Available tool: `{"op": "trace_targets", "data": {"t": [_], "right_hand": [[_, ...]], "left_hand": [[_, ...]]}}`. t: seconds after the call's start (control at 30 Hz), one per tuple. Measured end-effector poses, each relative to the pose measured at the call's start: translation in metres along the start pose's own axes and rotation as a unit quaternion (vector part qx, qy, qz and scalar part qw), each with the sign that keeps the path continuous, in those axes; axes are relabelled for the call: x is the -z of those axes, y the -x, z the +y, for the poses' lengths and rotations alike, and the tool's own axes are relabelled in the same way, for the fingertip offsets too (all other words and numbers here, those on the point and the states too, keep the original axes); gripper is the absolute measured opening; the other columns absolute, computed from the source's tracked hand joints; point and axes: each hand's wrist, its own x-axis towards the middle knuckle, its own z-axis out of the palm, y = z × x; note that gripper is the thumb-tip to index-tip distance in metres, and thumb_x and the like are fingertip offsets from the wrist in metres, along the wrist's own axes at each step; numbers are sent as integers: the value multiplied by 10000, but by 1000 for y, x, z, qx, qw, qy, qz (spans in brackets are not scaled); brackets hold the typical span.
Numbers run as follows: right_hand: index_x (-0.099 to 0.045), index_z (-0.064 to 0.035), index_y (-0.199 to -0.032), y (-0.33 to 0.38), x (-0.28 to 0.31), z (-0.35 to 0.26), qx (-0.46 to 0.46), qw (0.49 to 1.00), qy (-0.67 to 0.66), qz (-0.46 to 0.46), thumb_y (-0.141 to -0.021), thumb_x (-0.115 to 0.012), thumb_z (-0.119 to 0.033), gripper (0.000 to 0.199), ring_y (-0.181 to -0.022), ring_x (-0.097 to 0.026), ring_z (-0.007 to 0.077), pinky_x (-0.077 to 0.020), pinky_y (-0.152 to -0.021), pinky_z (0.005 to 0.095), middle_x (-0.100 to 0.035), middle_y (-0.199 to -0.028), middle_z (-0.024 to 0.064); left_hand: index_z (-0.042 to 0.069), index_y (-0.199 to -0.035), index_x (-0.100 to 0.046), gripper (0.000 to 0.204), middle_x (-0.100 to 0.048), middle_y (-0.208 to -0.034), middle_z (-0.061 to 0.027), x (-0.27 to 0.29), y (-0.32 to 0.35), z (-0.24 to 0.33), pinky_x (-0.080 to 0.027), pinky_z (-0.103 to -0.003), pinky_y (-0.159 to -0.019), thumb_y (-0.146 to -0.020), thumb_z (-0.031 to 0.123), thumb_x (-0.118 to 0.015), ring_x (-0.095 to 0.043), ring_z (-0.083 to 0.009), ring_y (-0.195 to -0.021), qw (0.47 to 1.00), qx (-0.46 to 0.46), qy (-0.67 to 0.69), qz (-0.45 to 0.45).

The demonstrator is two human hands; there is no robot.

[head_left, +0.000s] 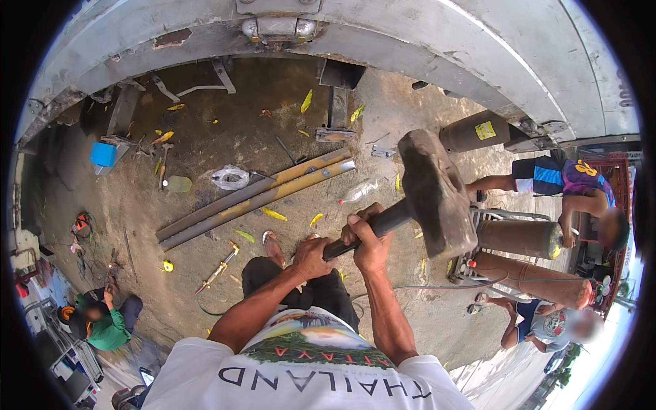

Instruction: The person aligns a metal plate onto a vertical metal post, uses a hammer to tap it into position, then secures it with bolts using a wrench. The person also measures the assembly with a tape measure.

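A sledgehammer (437,195) with a large, worn steel head is raised in front of me, its head up and to the right. Around the lower end of its dark handle, my left hand (312,258) is closed. My right hand (370,240) grips the same handle higher up, closer to the head. Beyond my hands, two long rusty metal pipes (256,198) lie side by side on the ground. A cutting torch (219,268) with a hose lies to the left of my feet.
A grey metal vehicle body (437,41) arches across the far side. Tall gas cylinders (526,279) stand on a trolley at right, with two people beside them. Another person (109,321) crouches at lower left. A plastic bottle (359,190), a hammer (165,166) and a blue box (103,154) are on the ground.
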Motion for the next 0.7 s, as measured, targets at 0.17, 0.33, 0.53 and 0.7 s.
{"op": "trace_targets", "data": {"t": [0.17,0.33,0.53,0.7], "right_hand": [[-446,-53,-829,-4,-30,-117,368,910,106,-158,-885,-724,-82,285,-568,-566,177,-521,-587,348,-566,-632,72],[-383,-80,-838,-34,-52,-132,459,865,154,-128,-928,-667,-134,303,-502,-508,162,-492,-552,355,-497,-596,56],[-481,-98,-701,-113,60,105,-223,945,220,89,-837,-678,-33,248,-422,-456,138,-398,-420,327,-467,-559,20],[-477,-83,-691,-86,12,49,-93,979,137,116,-814,-686,-4,254,-400,-487,146,-410,-388,302,-505,-557,35]], "left_hand": [[122,-819,-596,342,-619,-744,-65,33,-168,87,-473,-405,-620,-572,190,-822,-632,-286,-701,959,-253,72,106],[114,-754,-543,288,-558,-677,-64,56,-240,113,-441,-410,-602,-633,193,-792,-593,-300,-664,933,-316,79,156],[23,-1006,-663,308,-703,-834,-259,-25,-31,24,-554,-485,-742,-756,198,-701,-707,-416,-827,927,327,-10,-182],[21,-1026,-637,360,-706,-807,-222,-6,-32,27,-556,-477,-713,-748,235,-719,-710,-400,-796,967,234,-14,-104]]}}
